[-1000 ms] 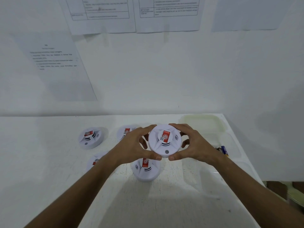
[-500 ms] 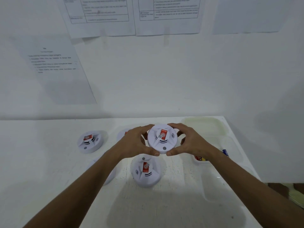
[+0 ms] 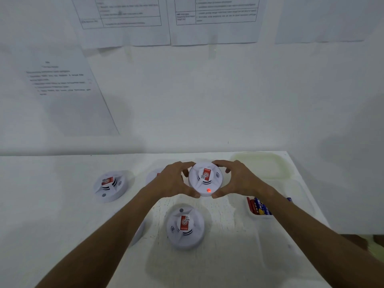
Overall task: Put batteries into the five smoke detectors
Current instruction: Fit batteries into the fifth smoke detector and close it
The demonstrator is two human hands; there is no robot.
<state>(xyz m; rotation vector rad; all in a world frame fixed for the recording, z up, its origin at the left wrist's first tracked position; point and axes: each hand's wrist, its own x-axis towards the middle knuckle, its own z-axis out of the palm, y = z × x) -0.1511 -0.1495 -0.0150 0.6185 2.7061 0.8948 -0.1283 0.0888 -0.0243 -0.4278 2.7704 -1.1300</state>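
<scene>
Both my hands hold one white smoke detector point(image 3: 204, 178) with a red label above the table, my left hand point(image 3: 174, 181) curled round its left rim and my right hand point(image 3: 239, 179) round its right rim. A red light glows on its near edge. A second detector point(image 3: 185, 227) lies on the table just below it. A third detector point(image 3: 110, 186) sits at the left. Two more are mostly hidden: one behind my left hand point(image 3: 152, 175), one under my left forearm point(image 3: 140, 231). Batteries point(image 3: 258, 206) lie in a clear tray at the right.
A white table point(image 3: 52, 204) stands against a white wall with printed sheets point(image 3: 124, 19) taped on it. A clear plastic tray point(image 3: 299, 190) and a pale lid point(image 3: 259, 163) sit at the table's right back corner, near the table's right edge.
The held detector has sunk a little toward the table's back, and its indicator now glows red. The view has tilted, bringing the batteries in the tray into sight.
</scene>
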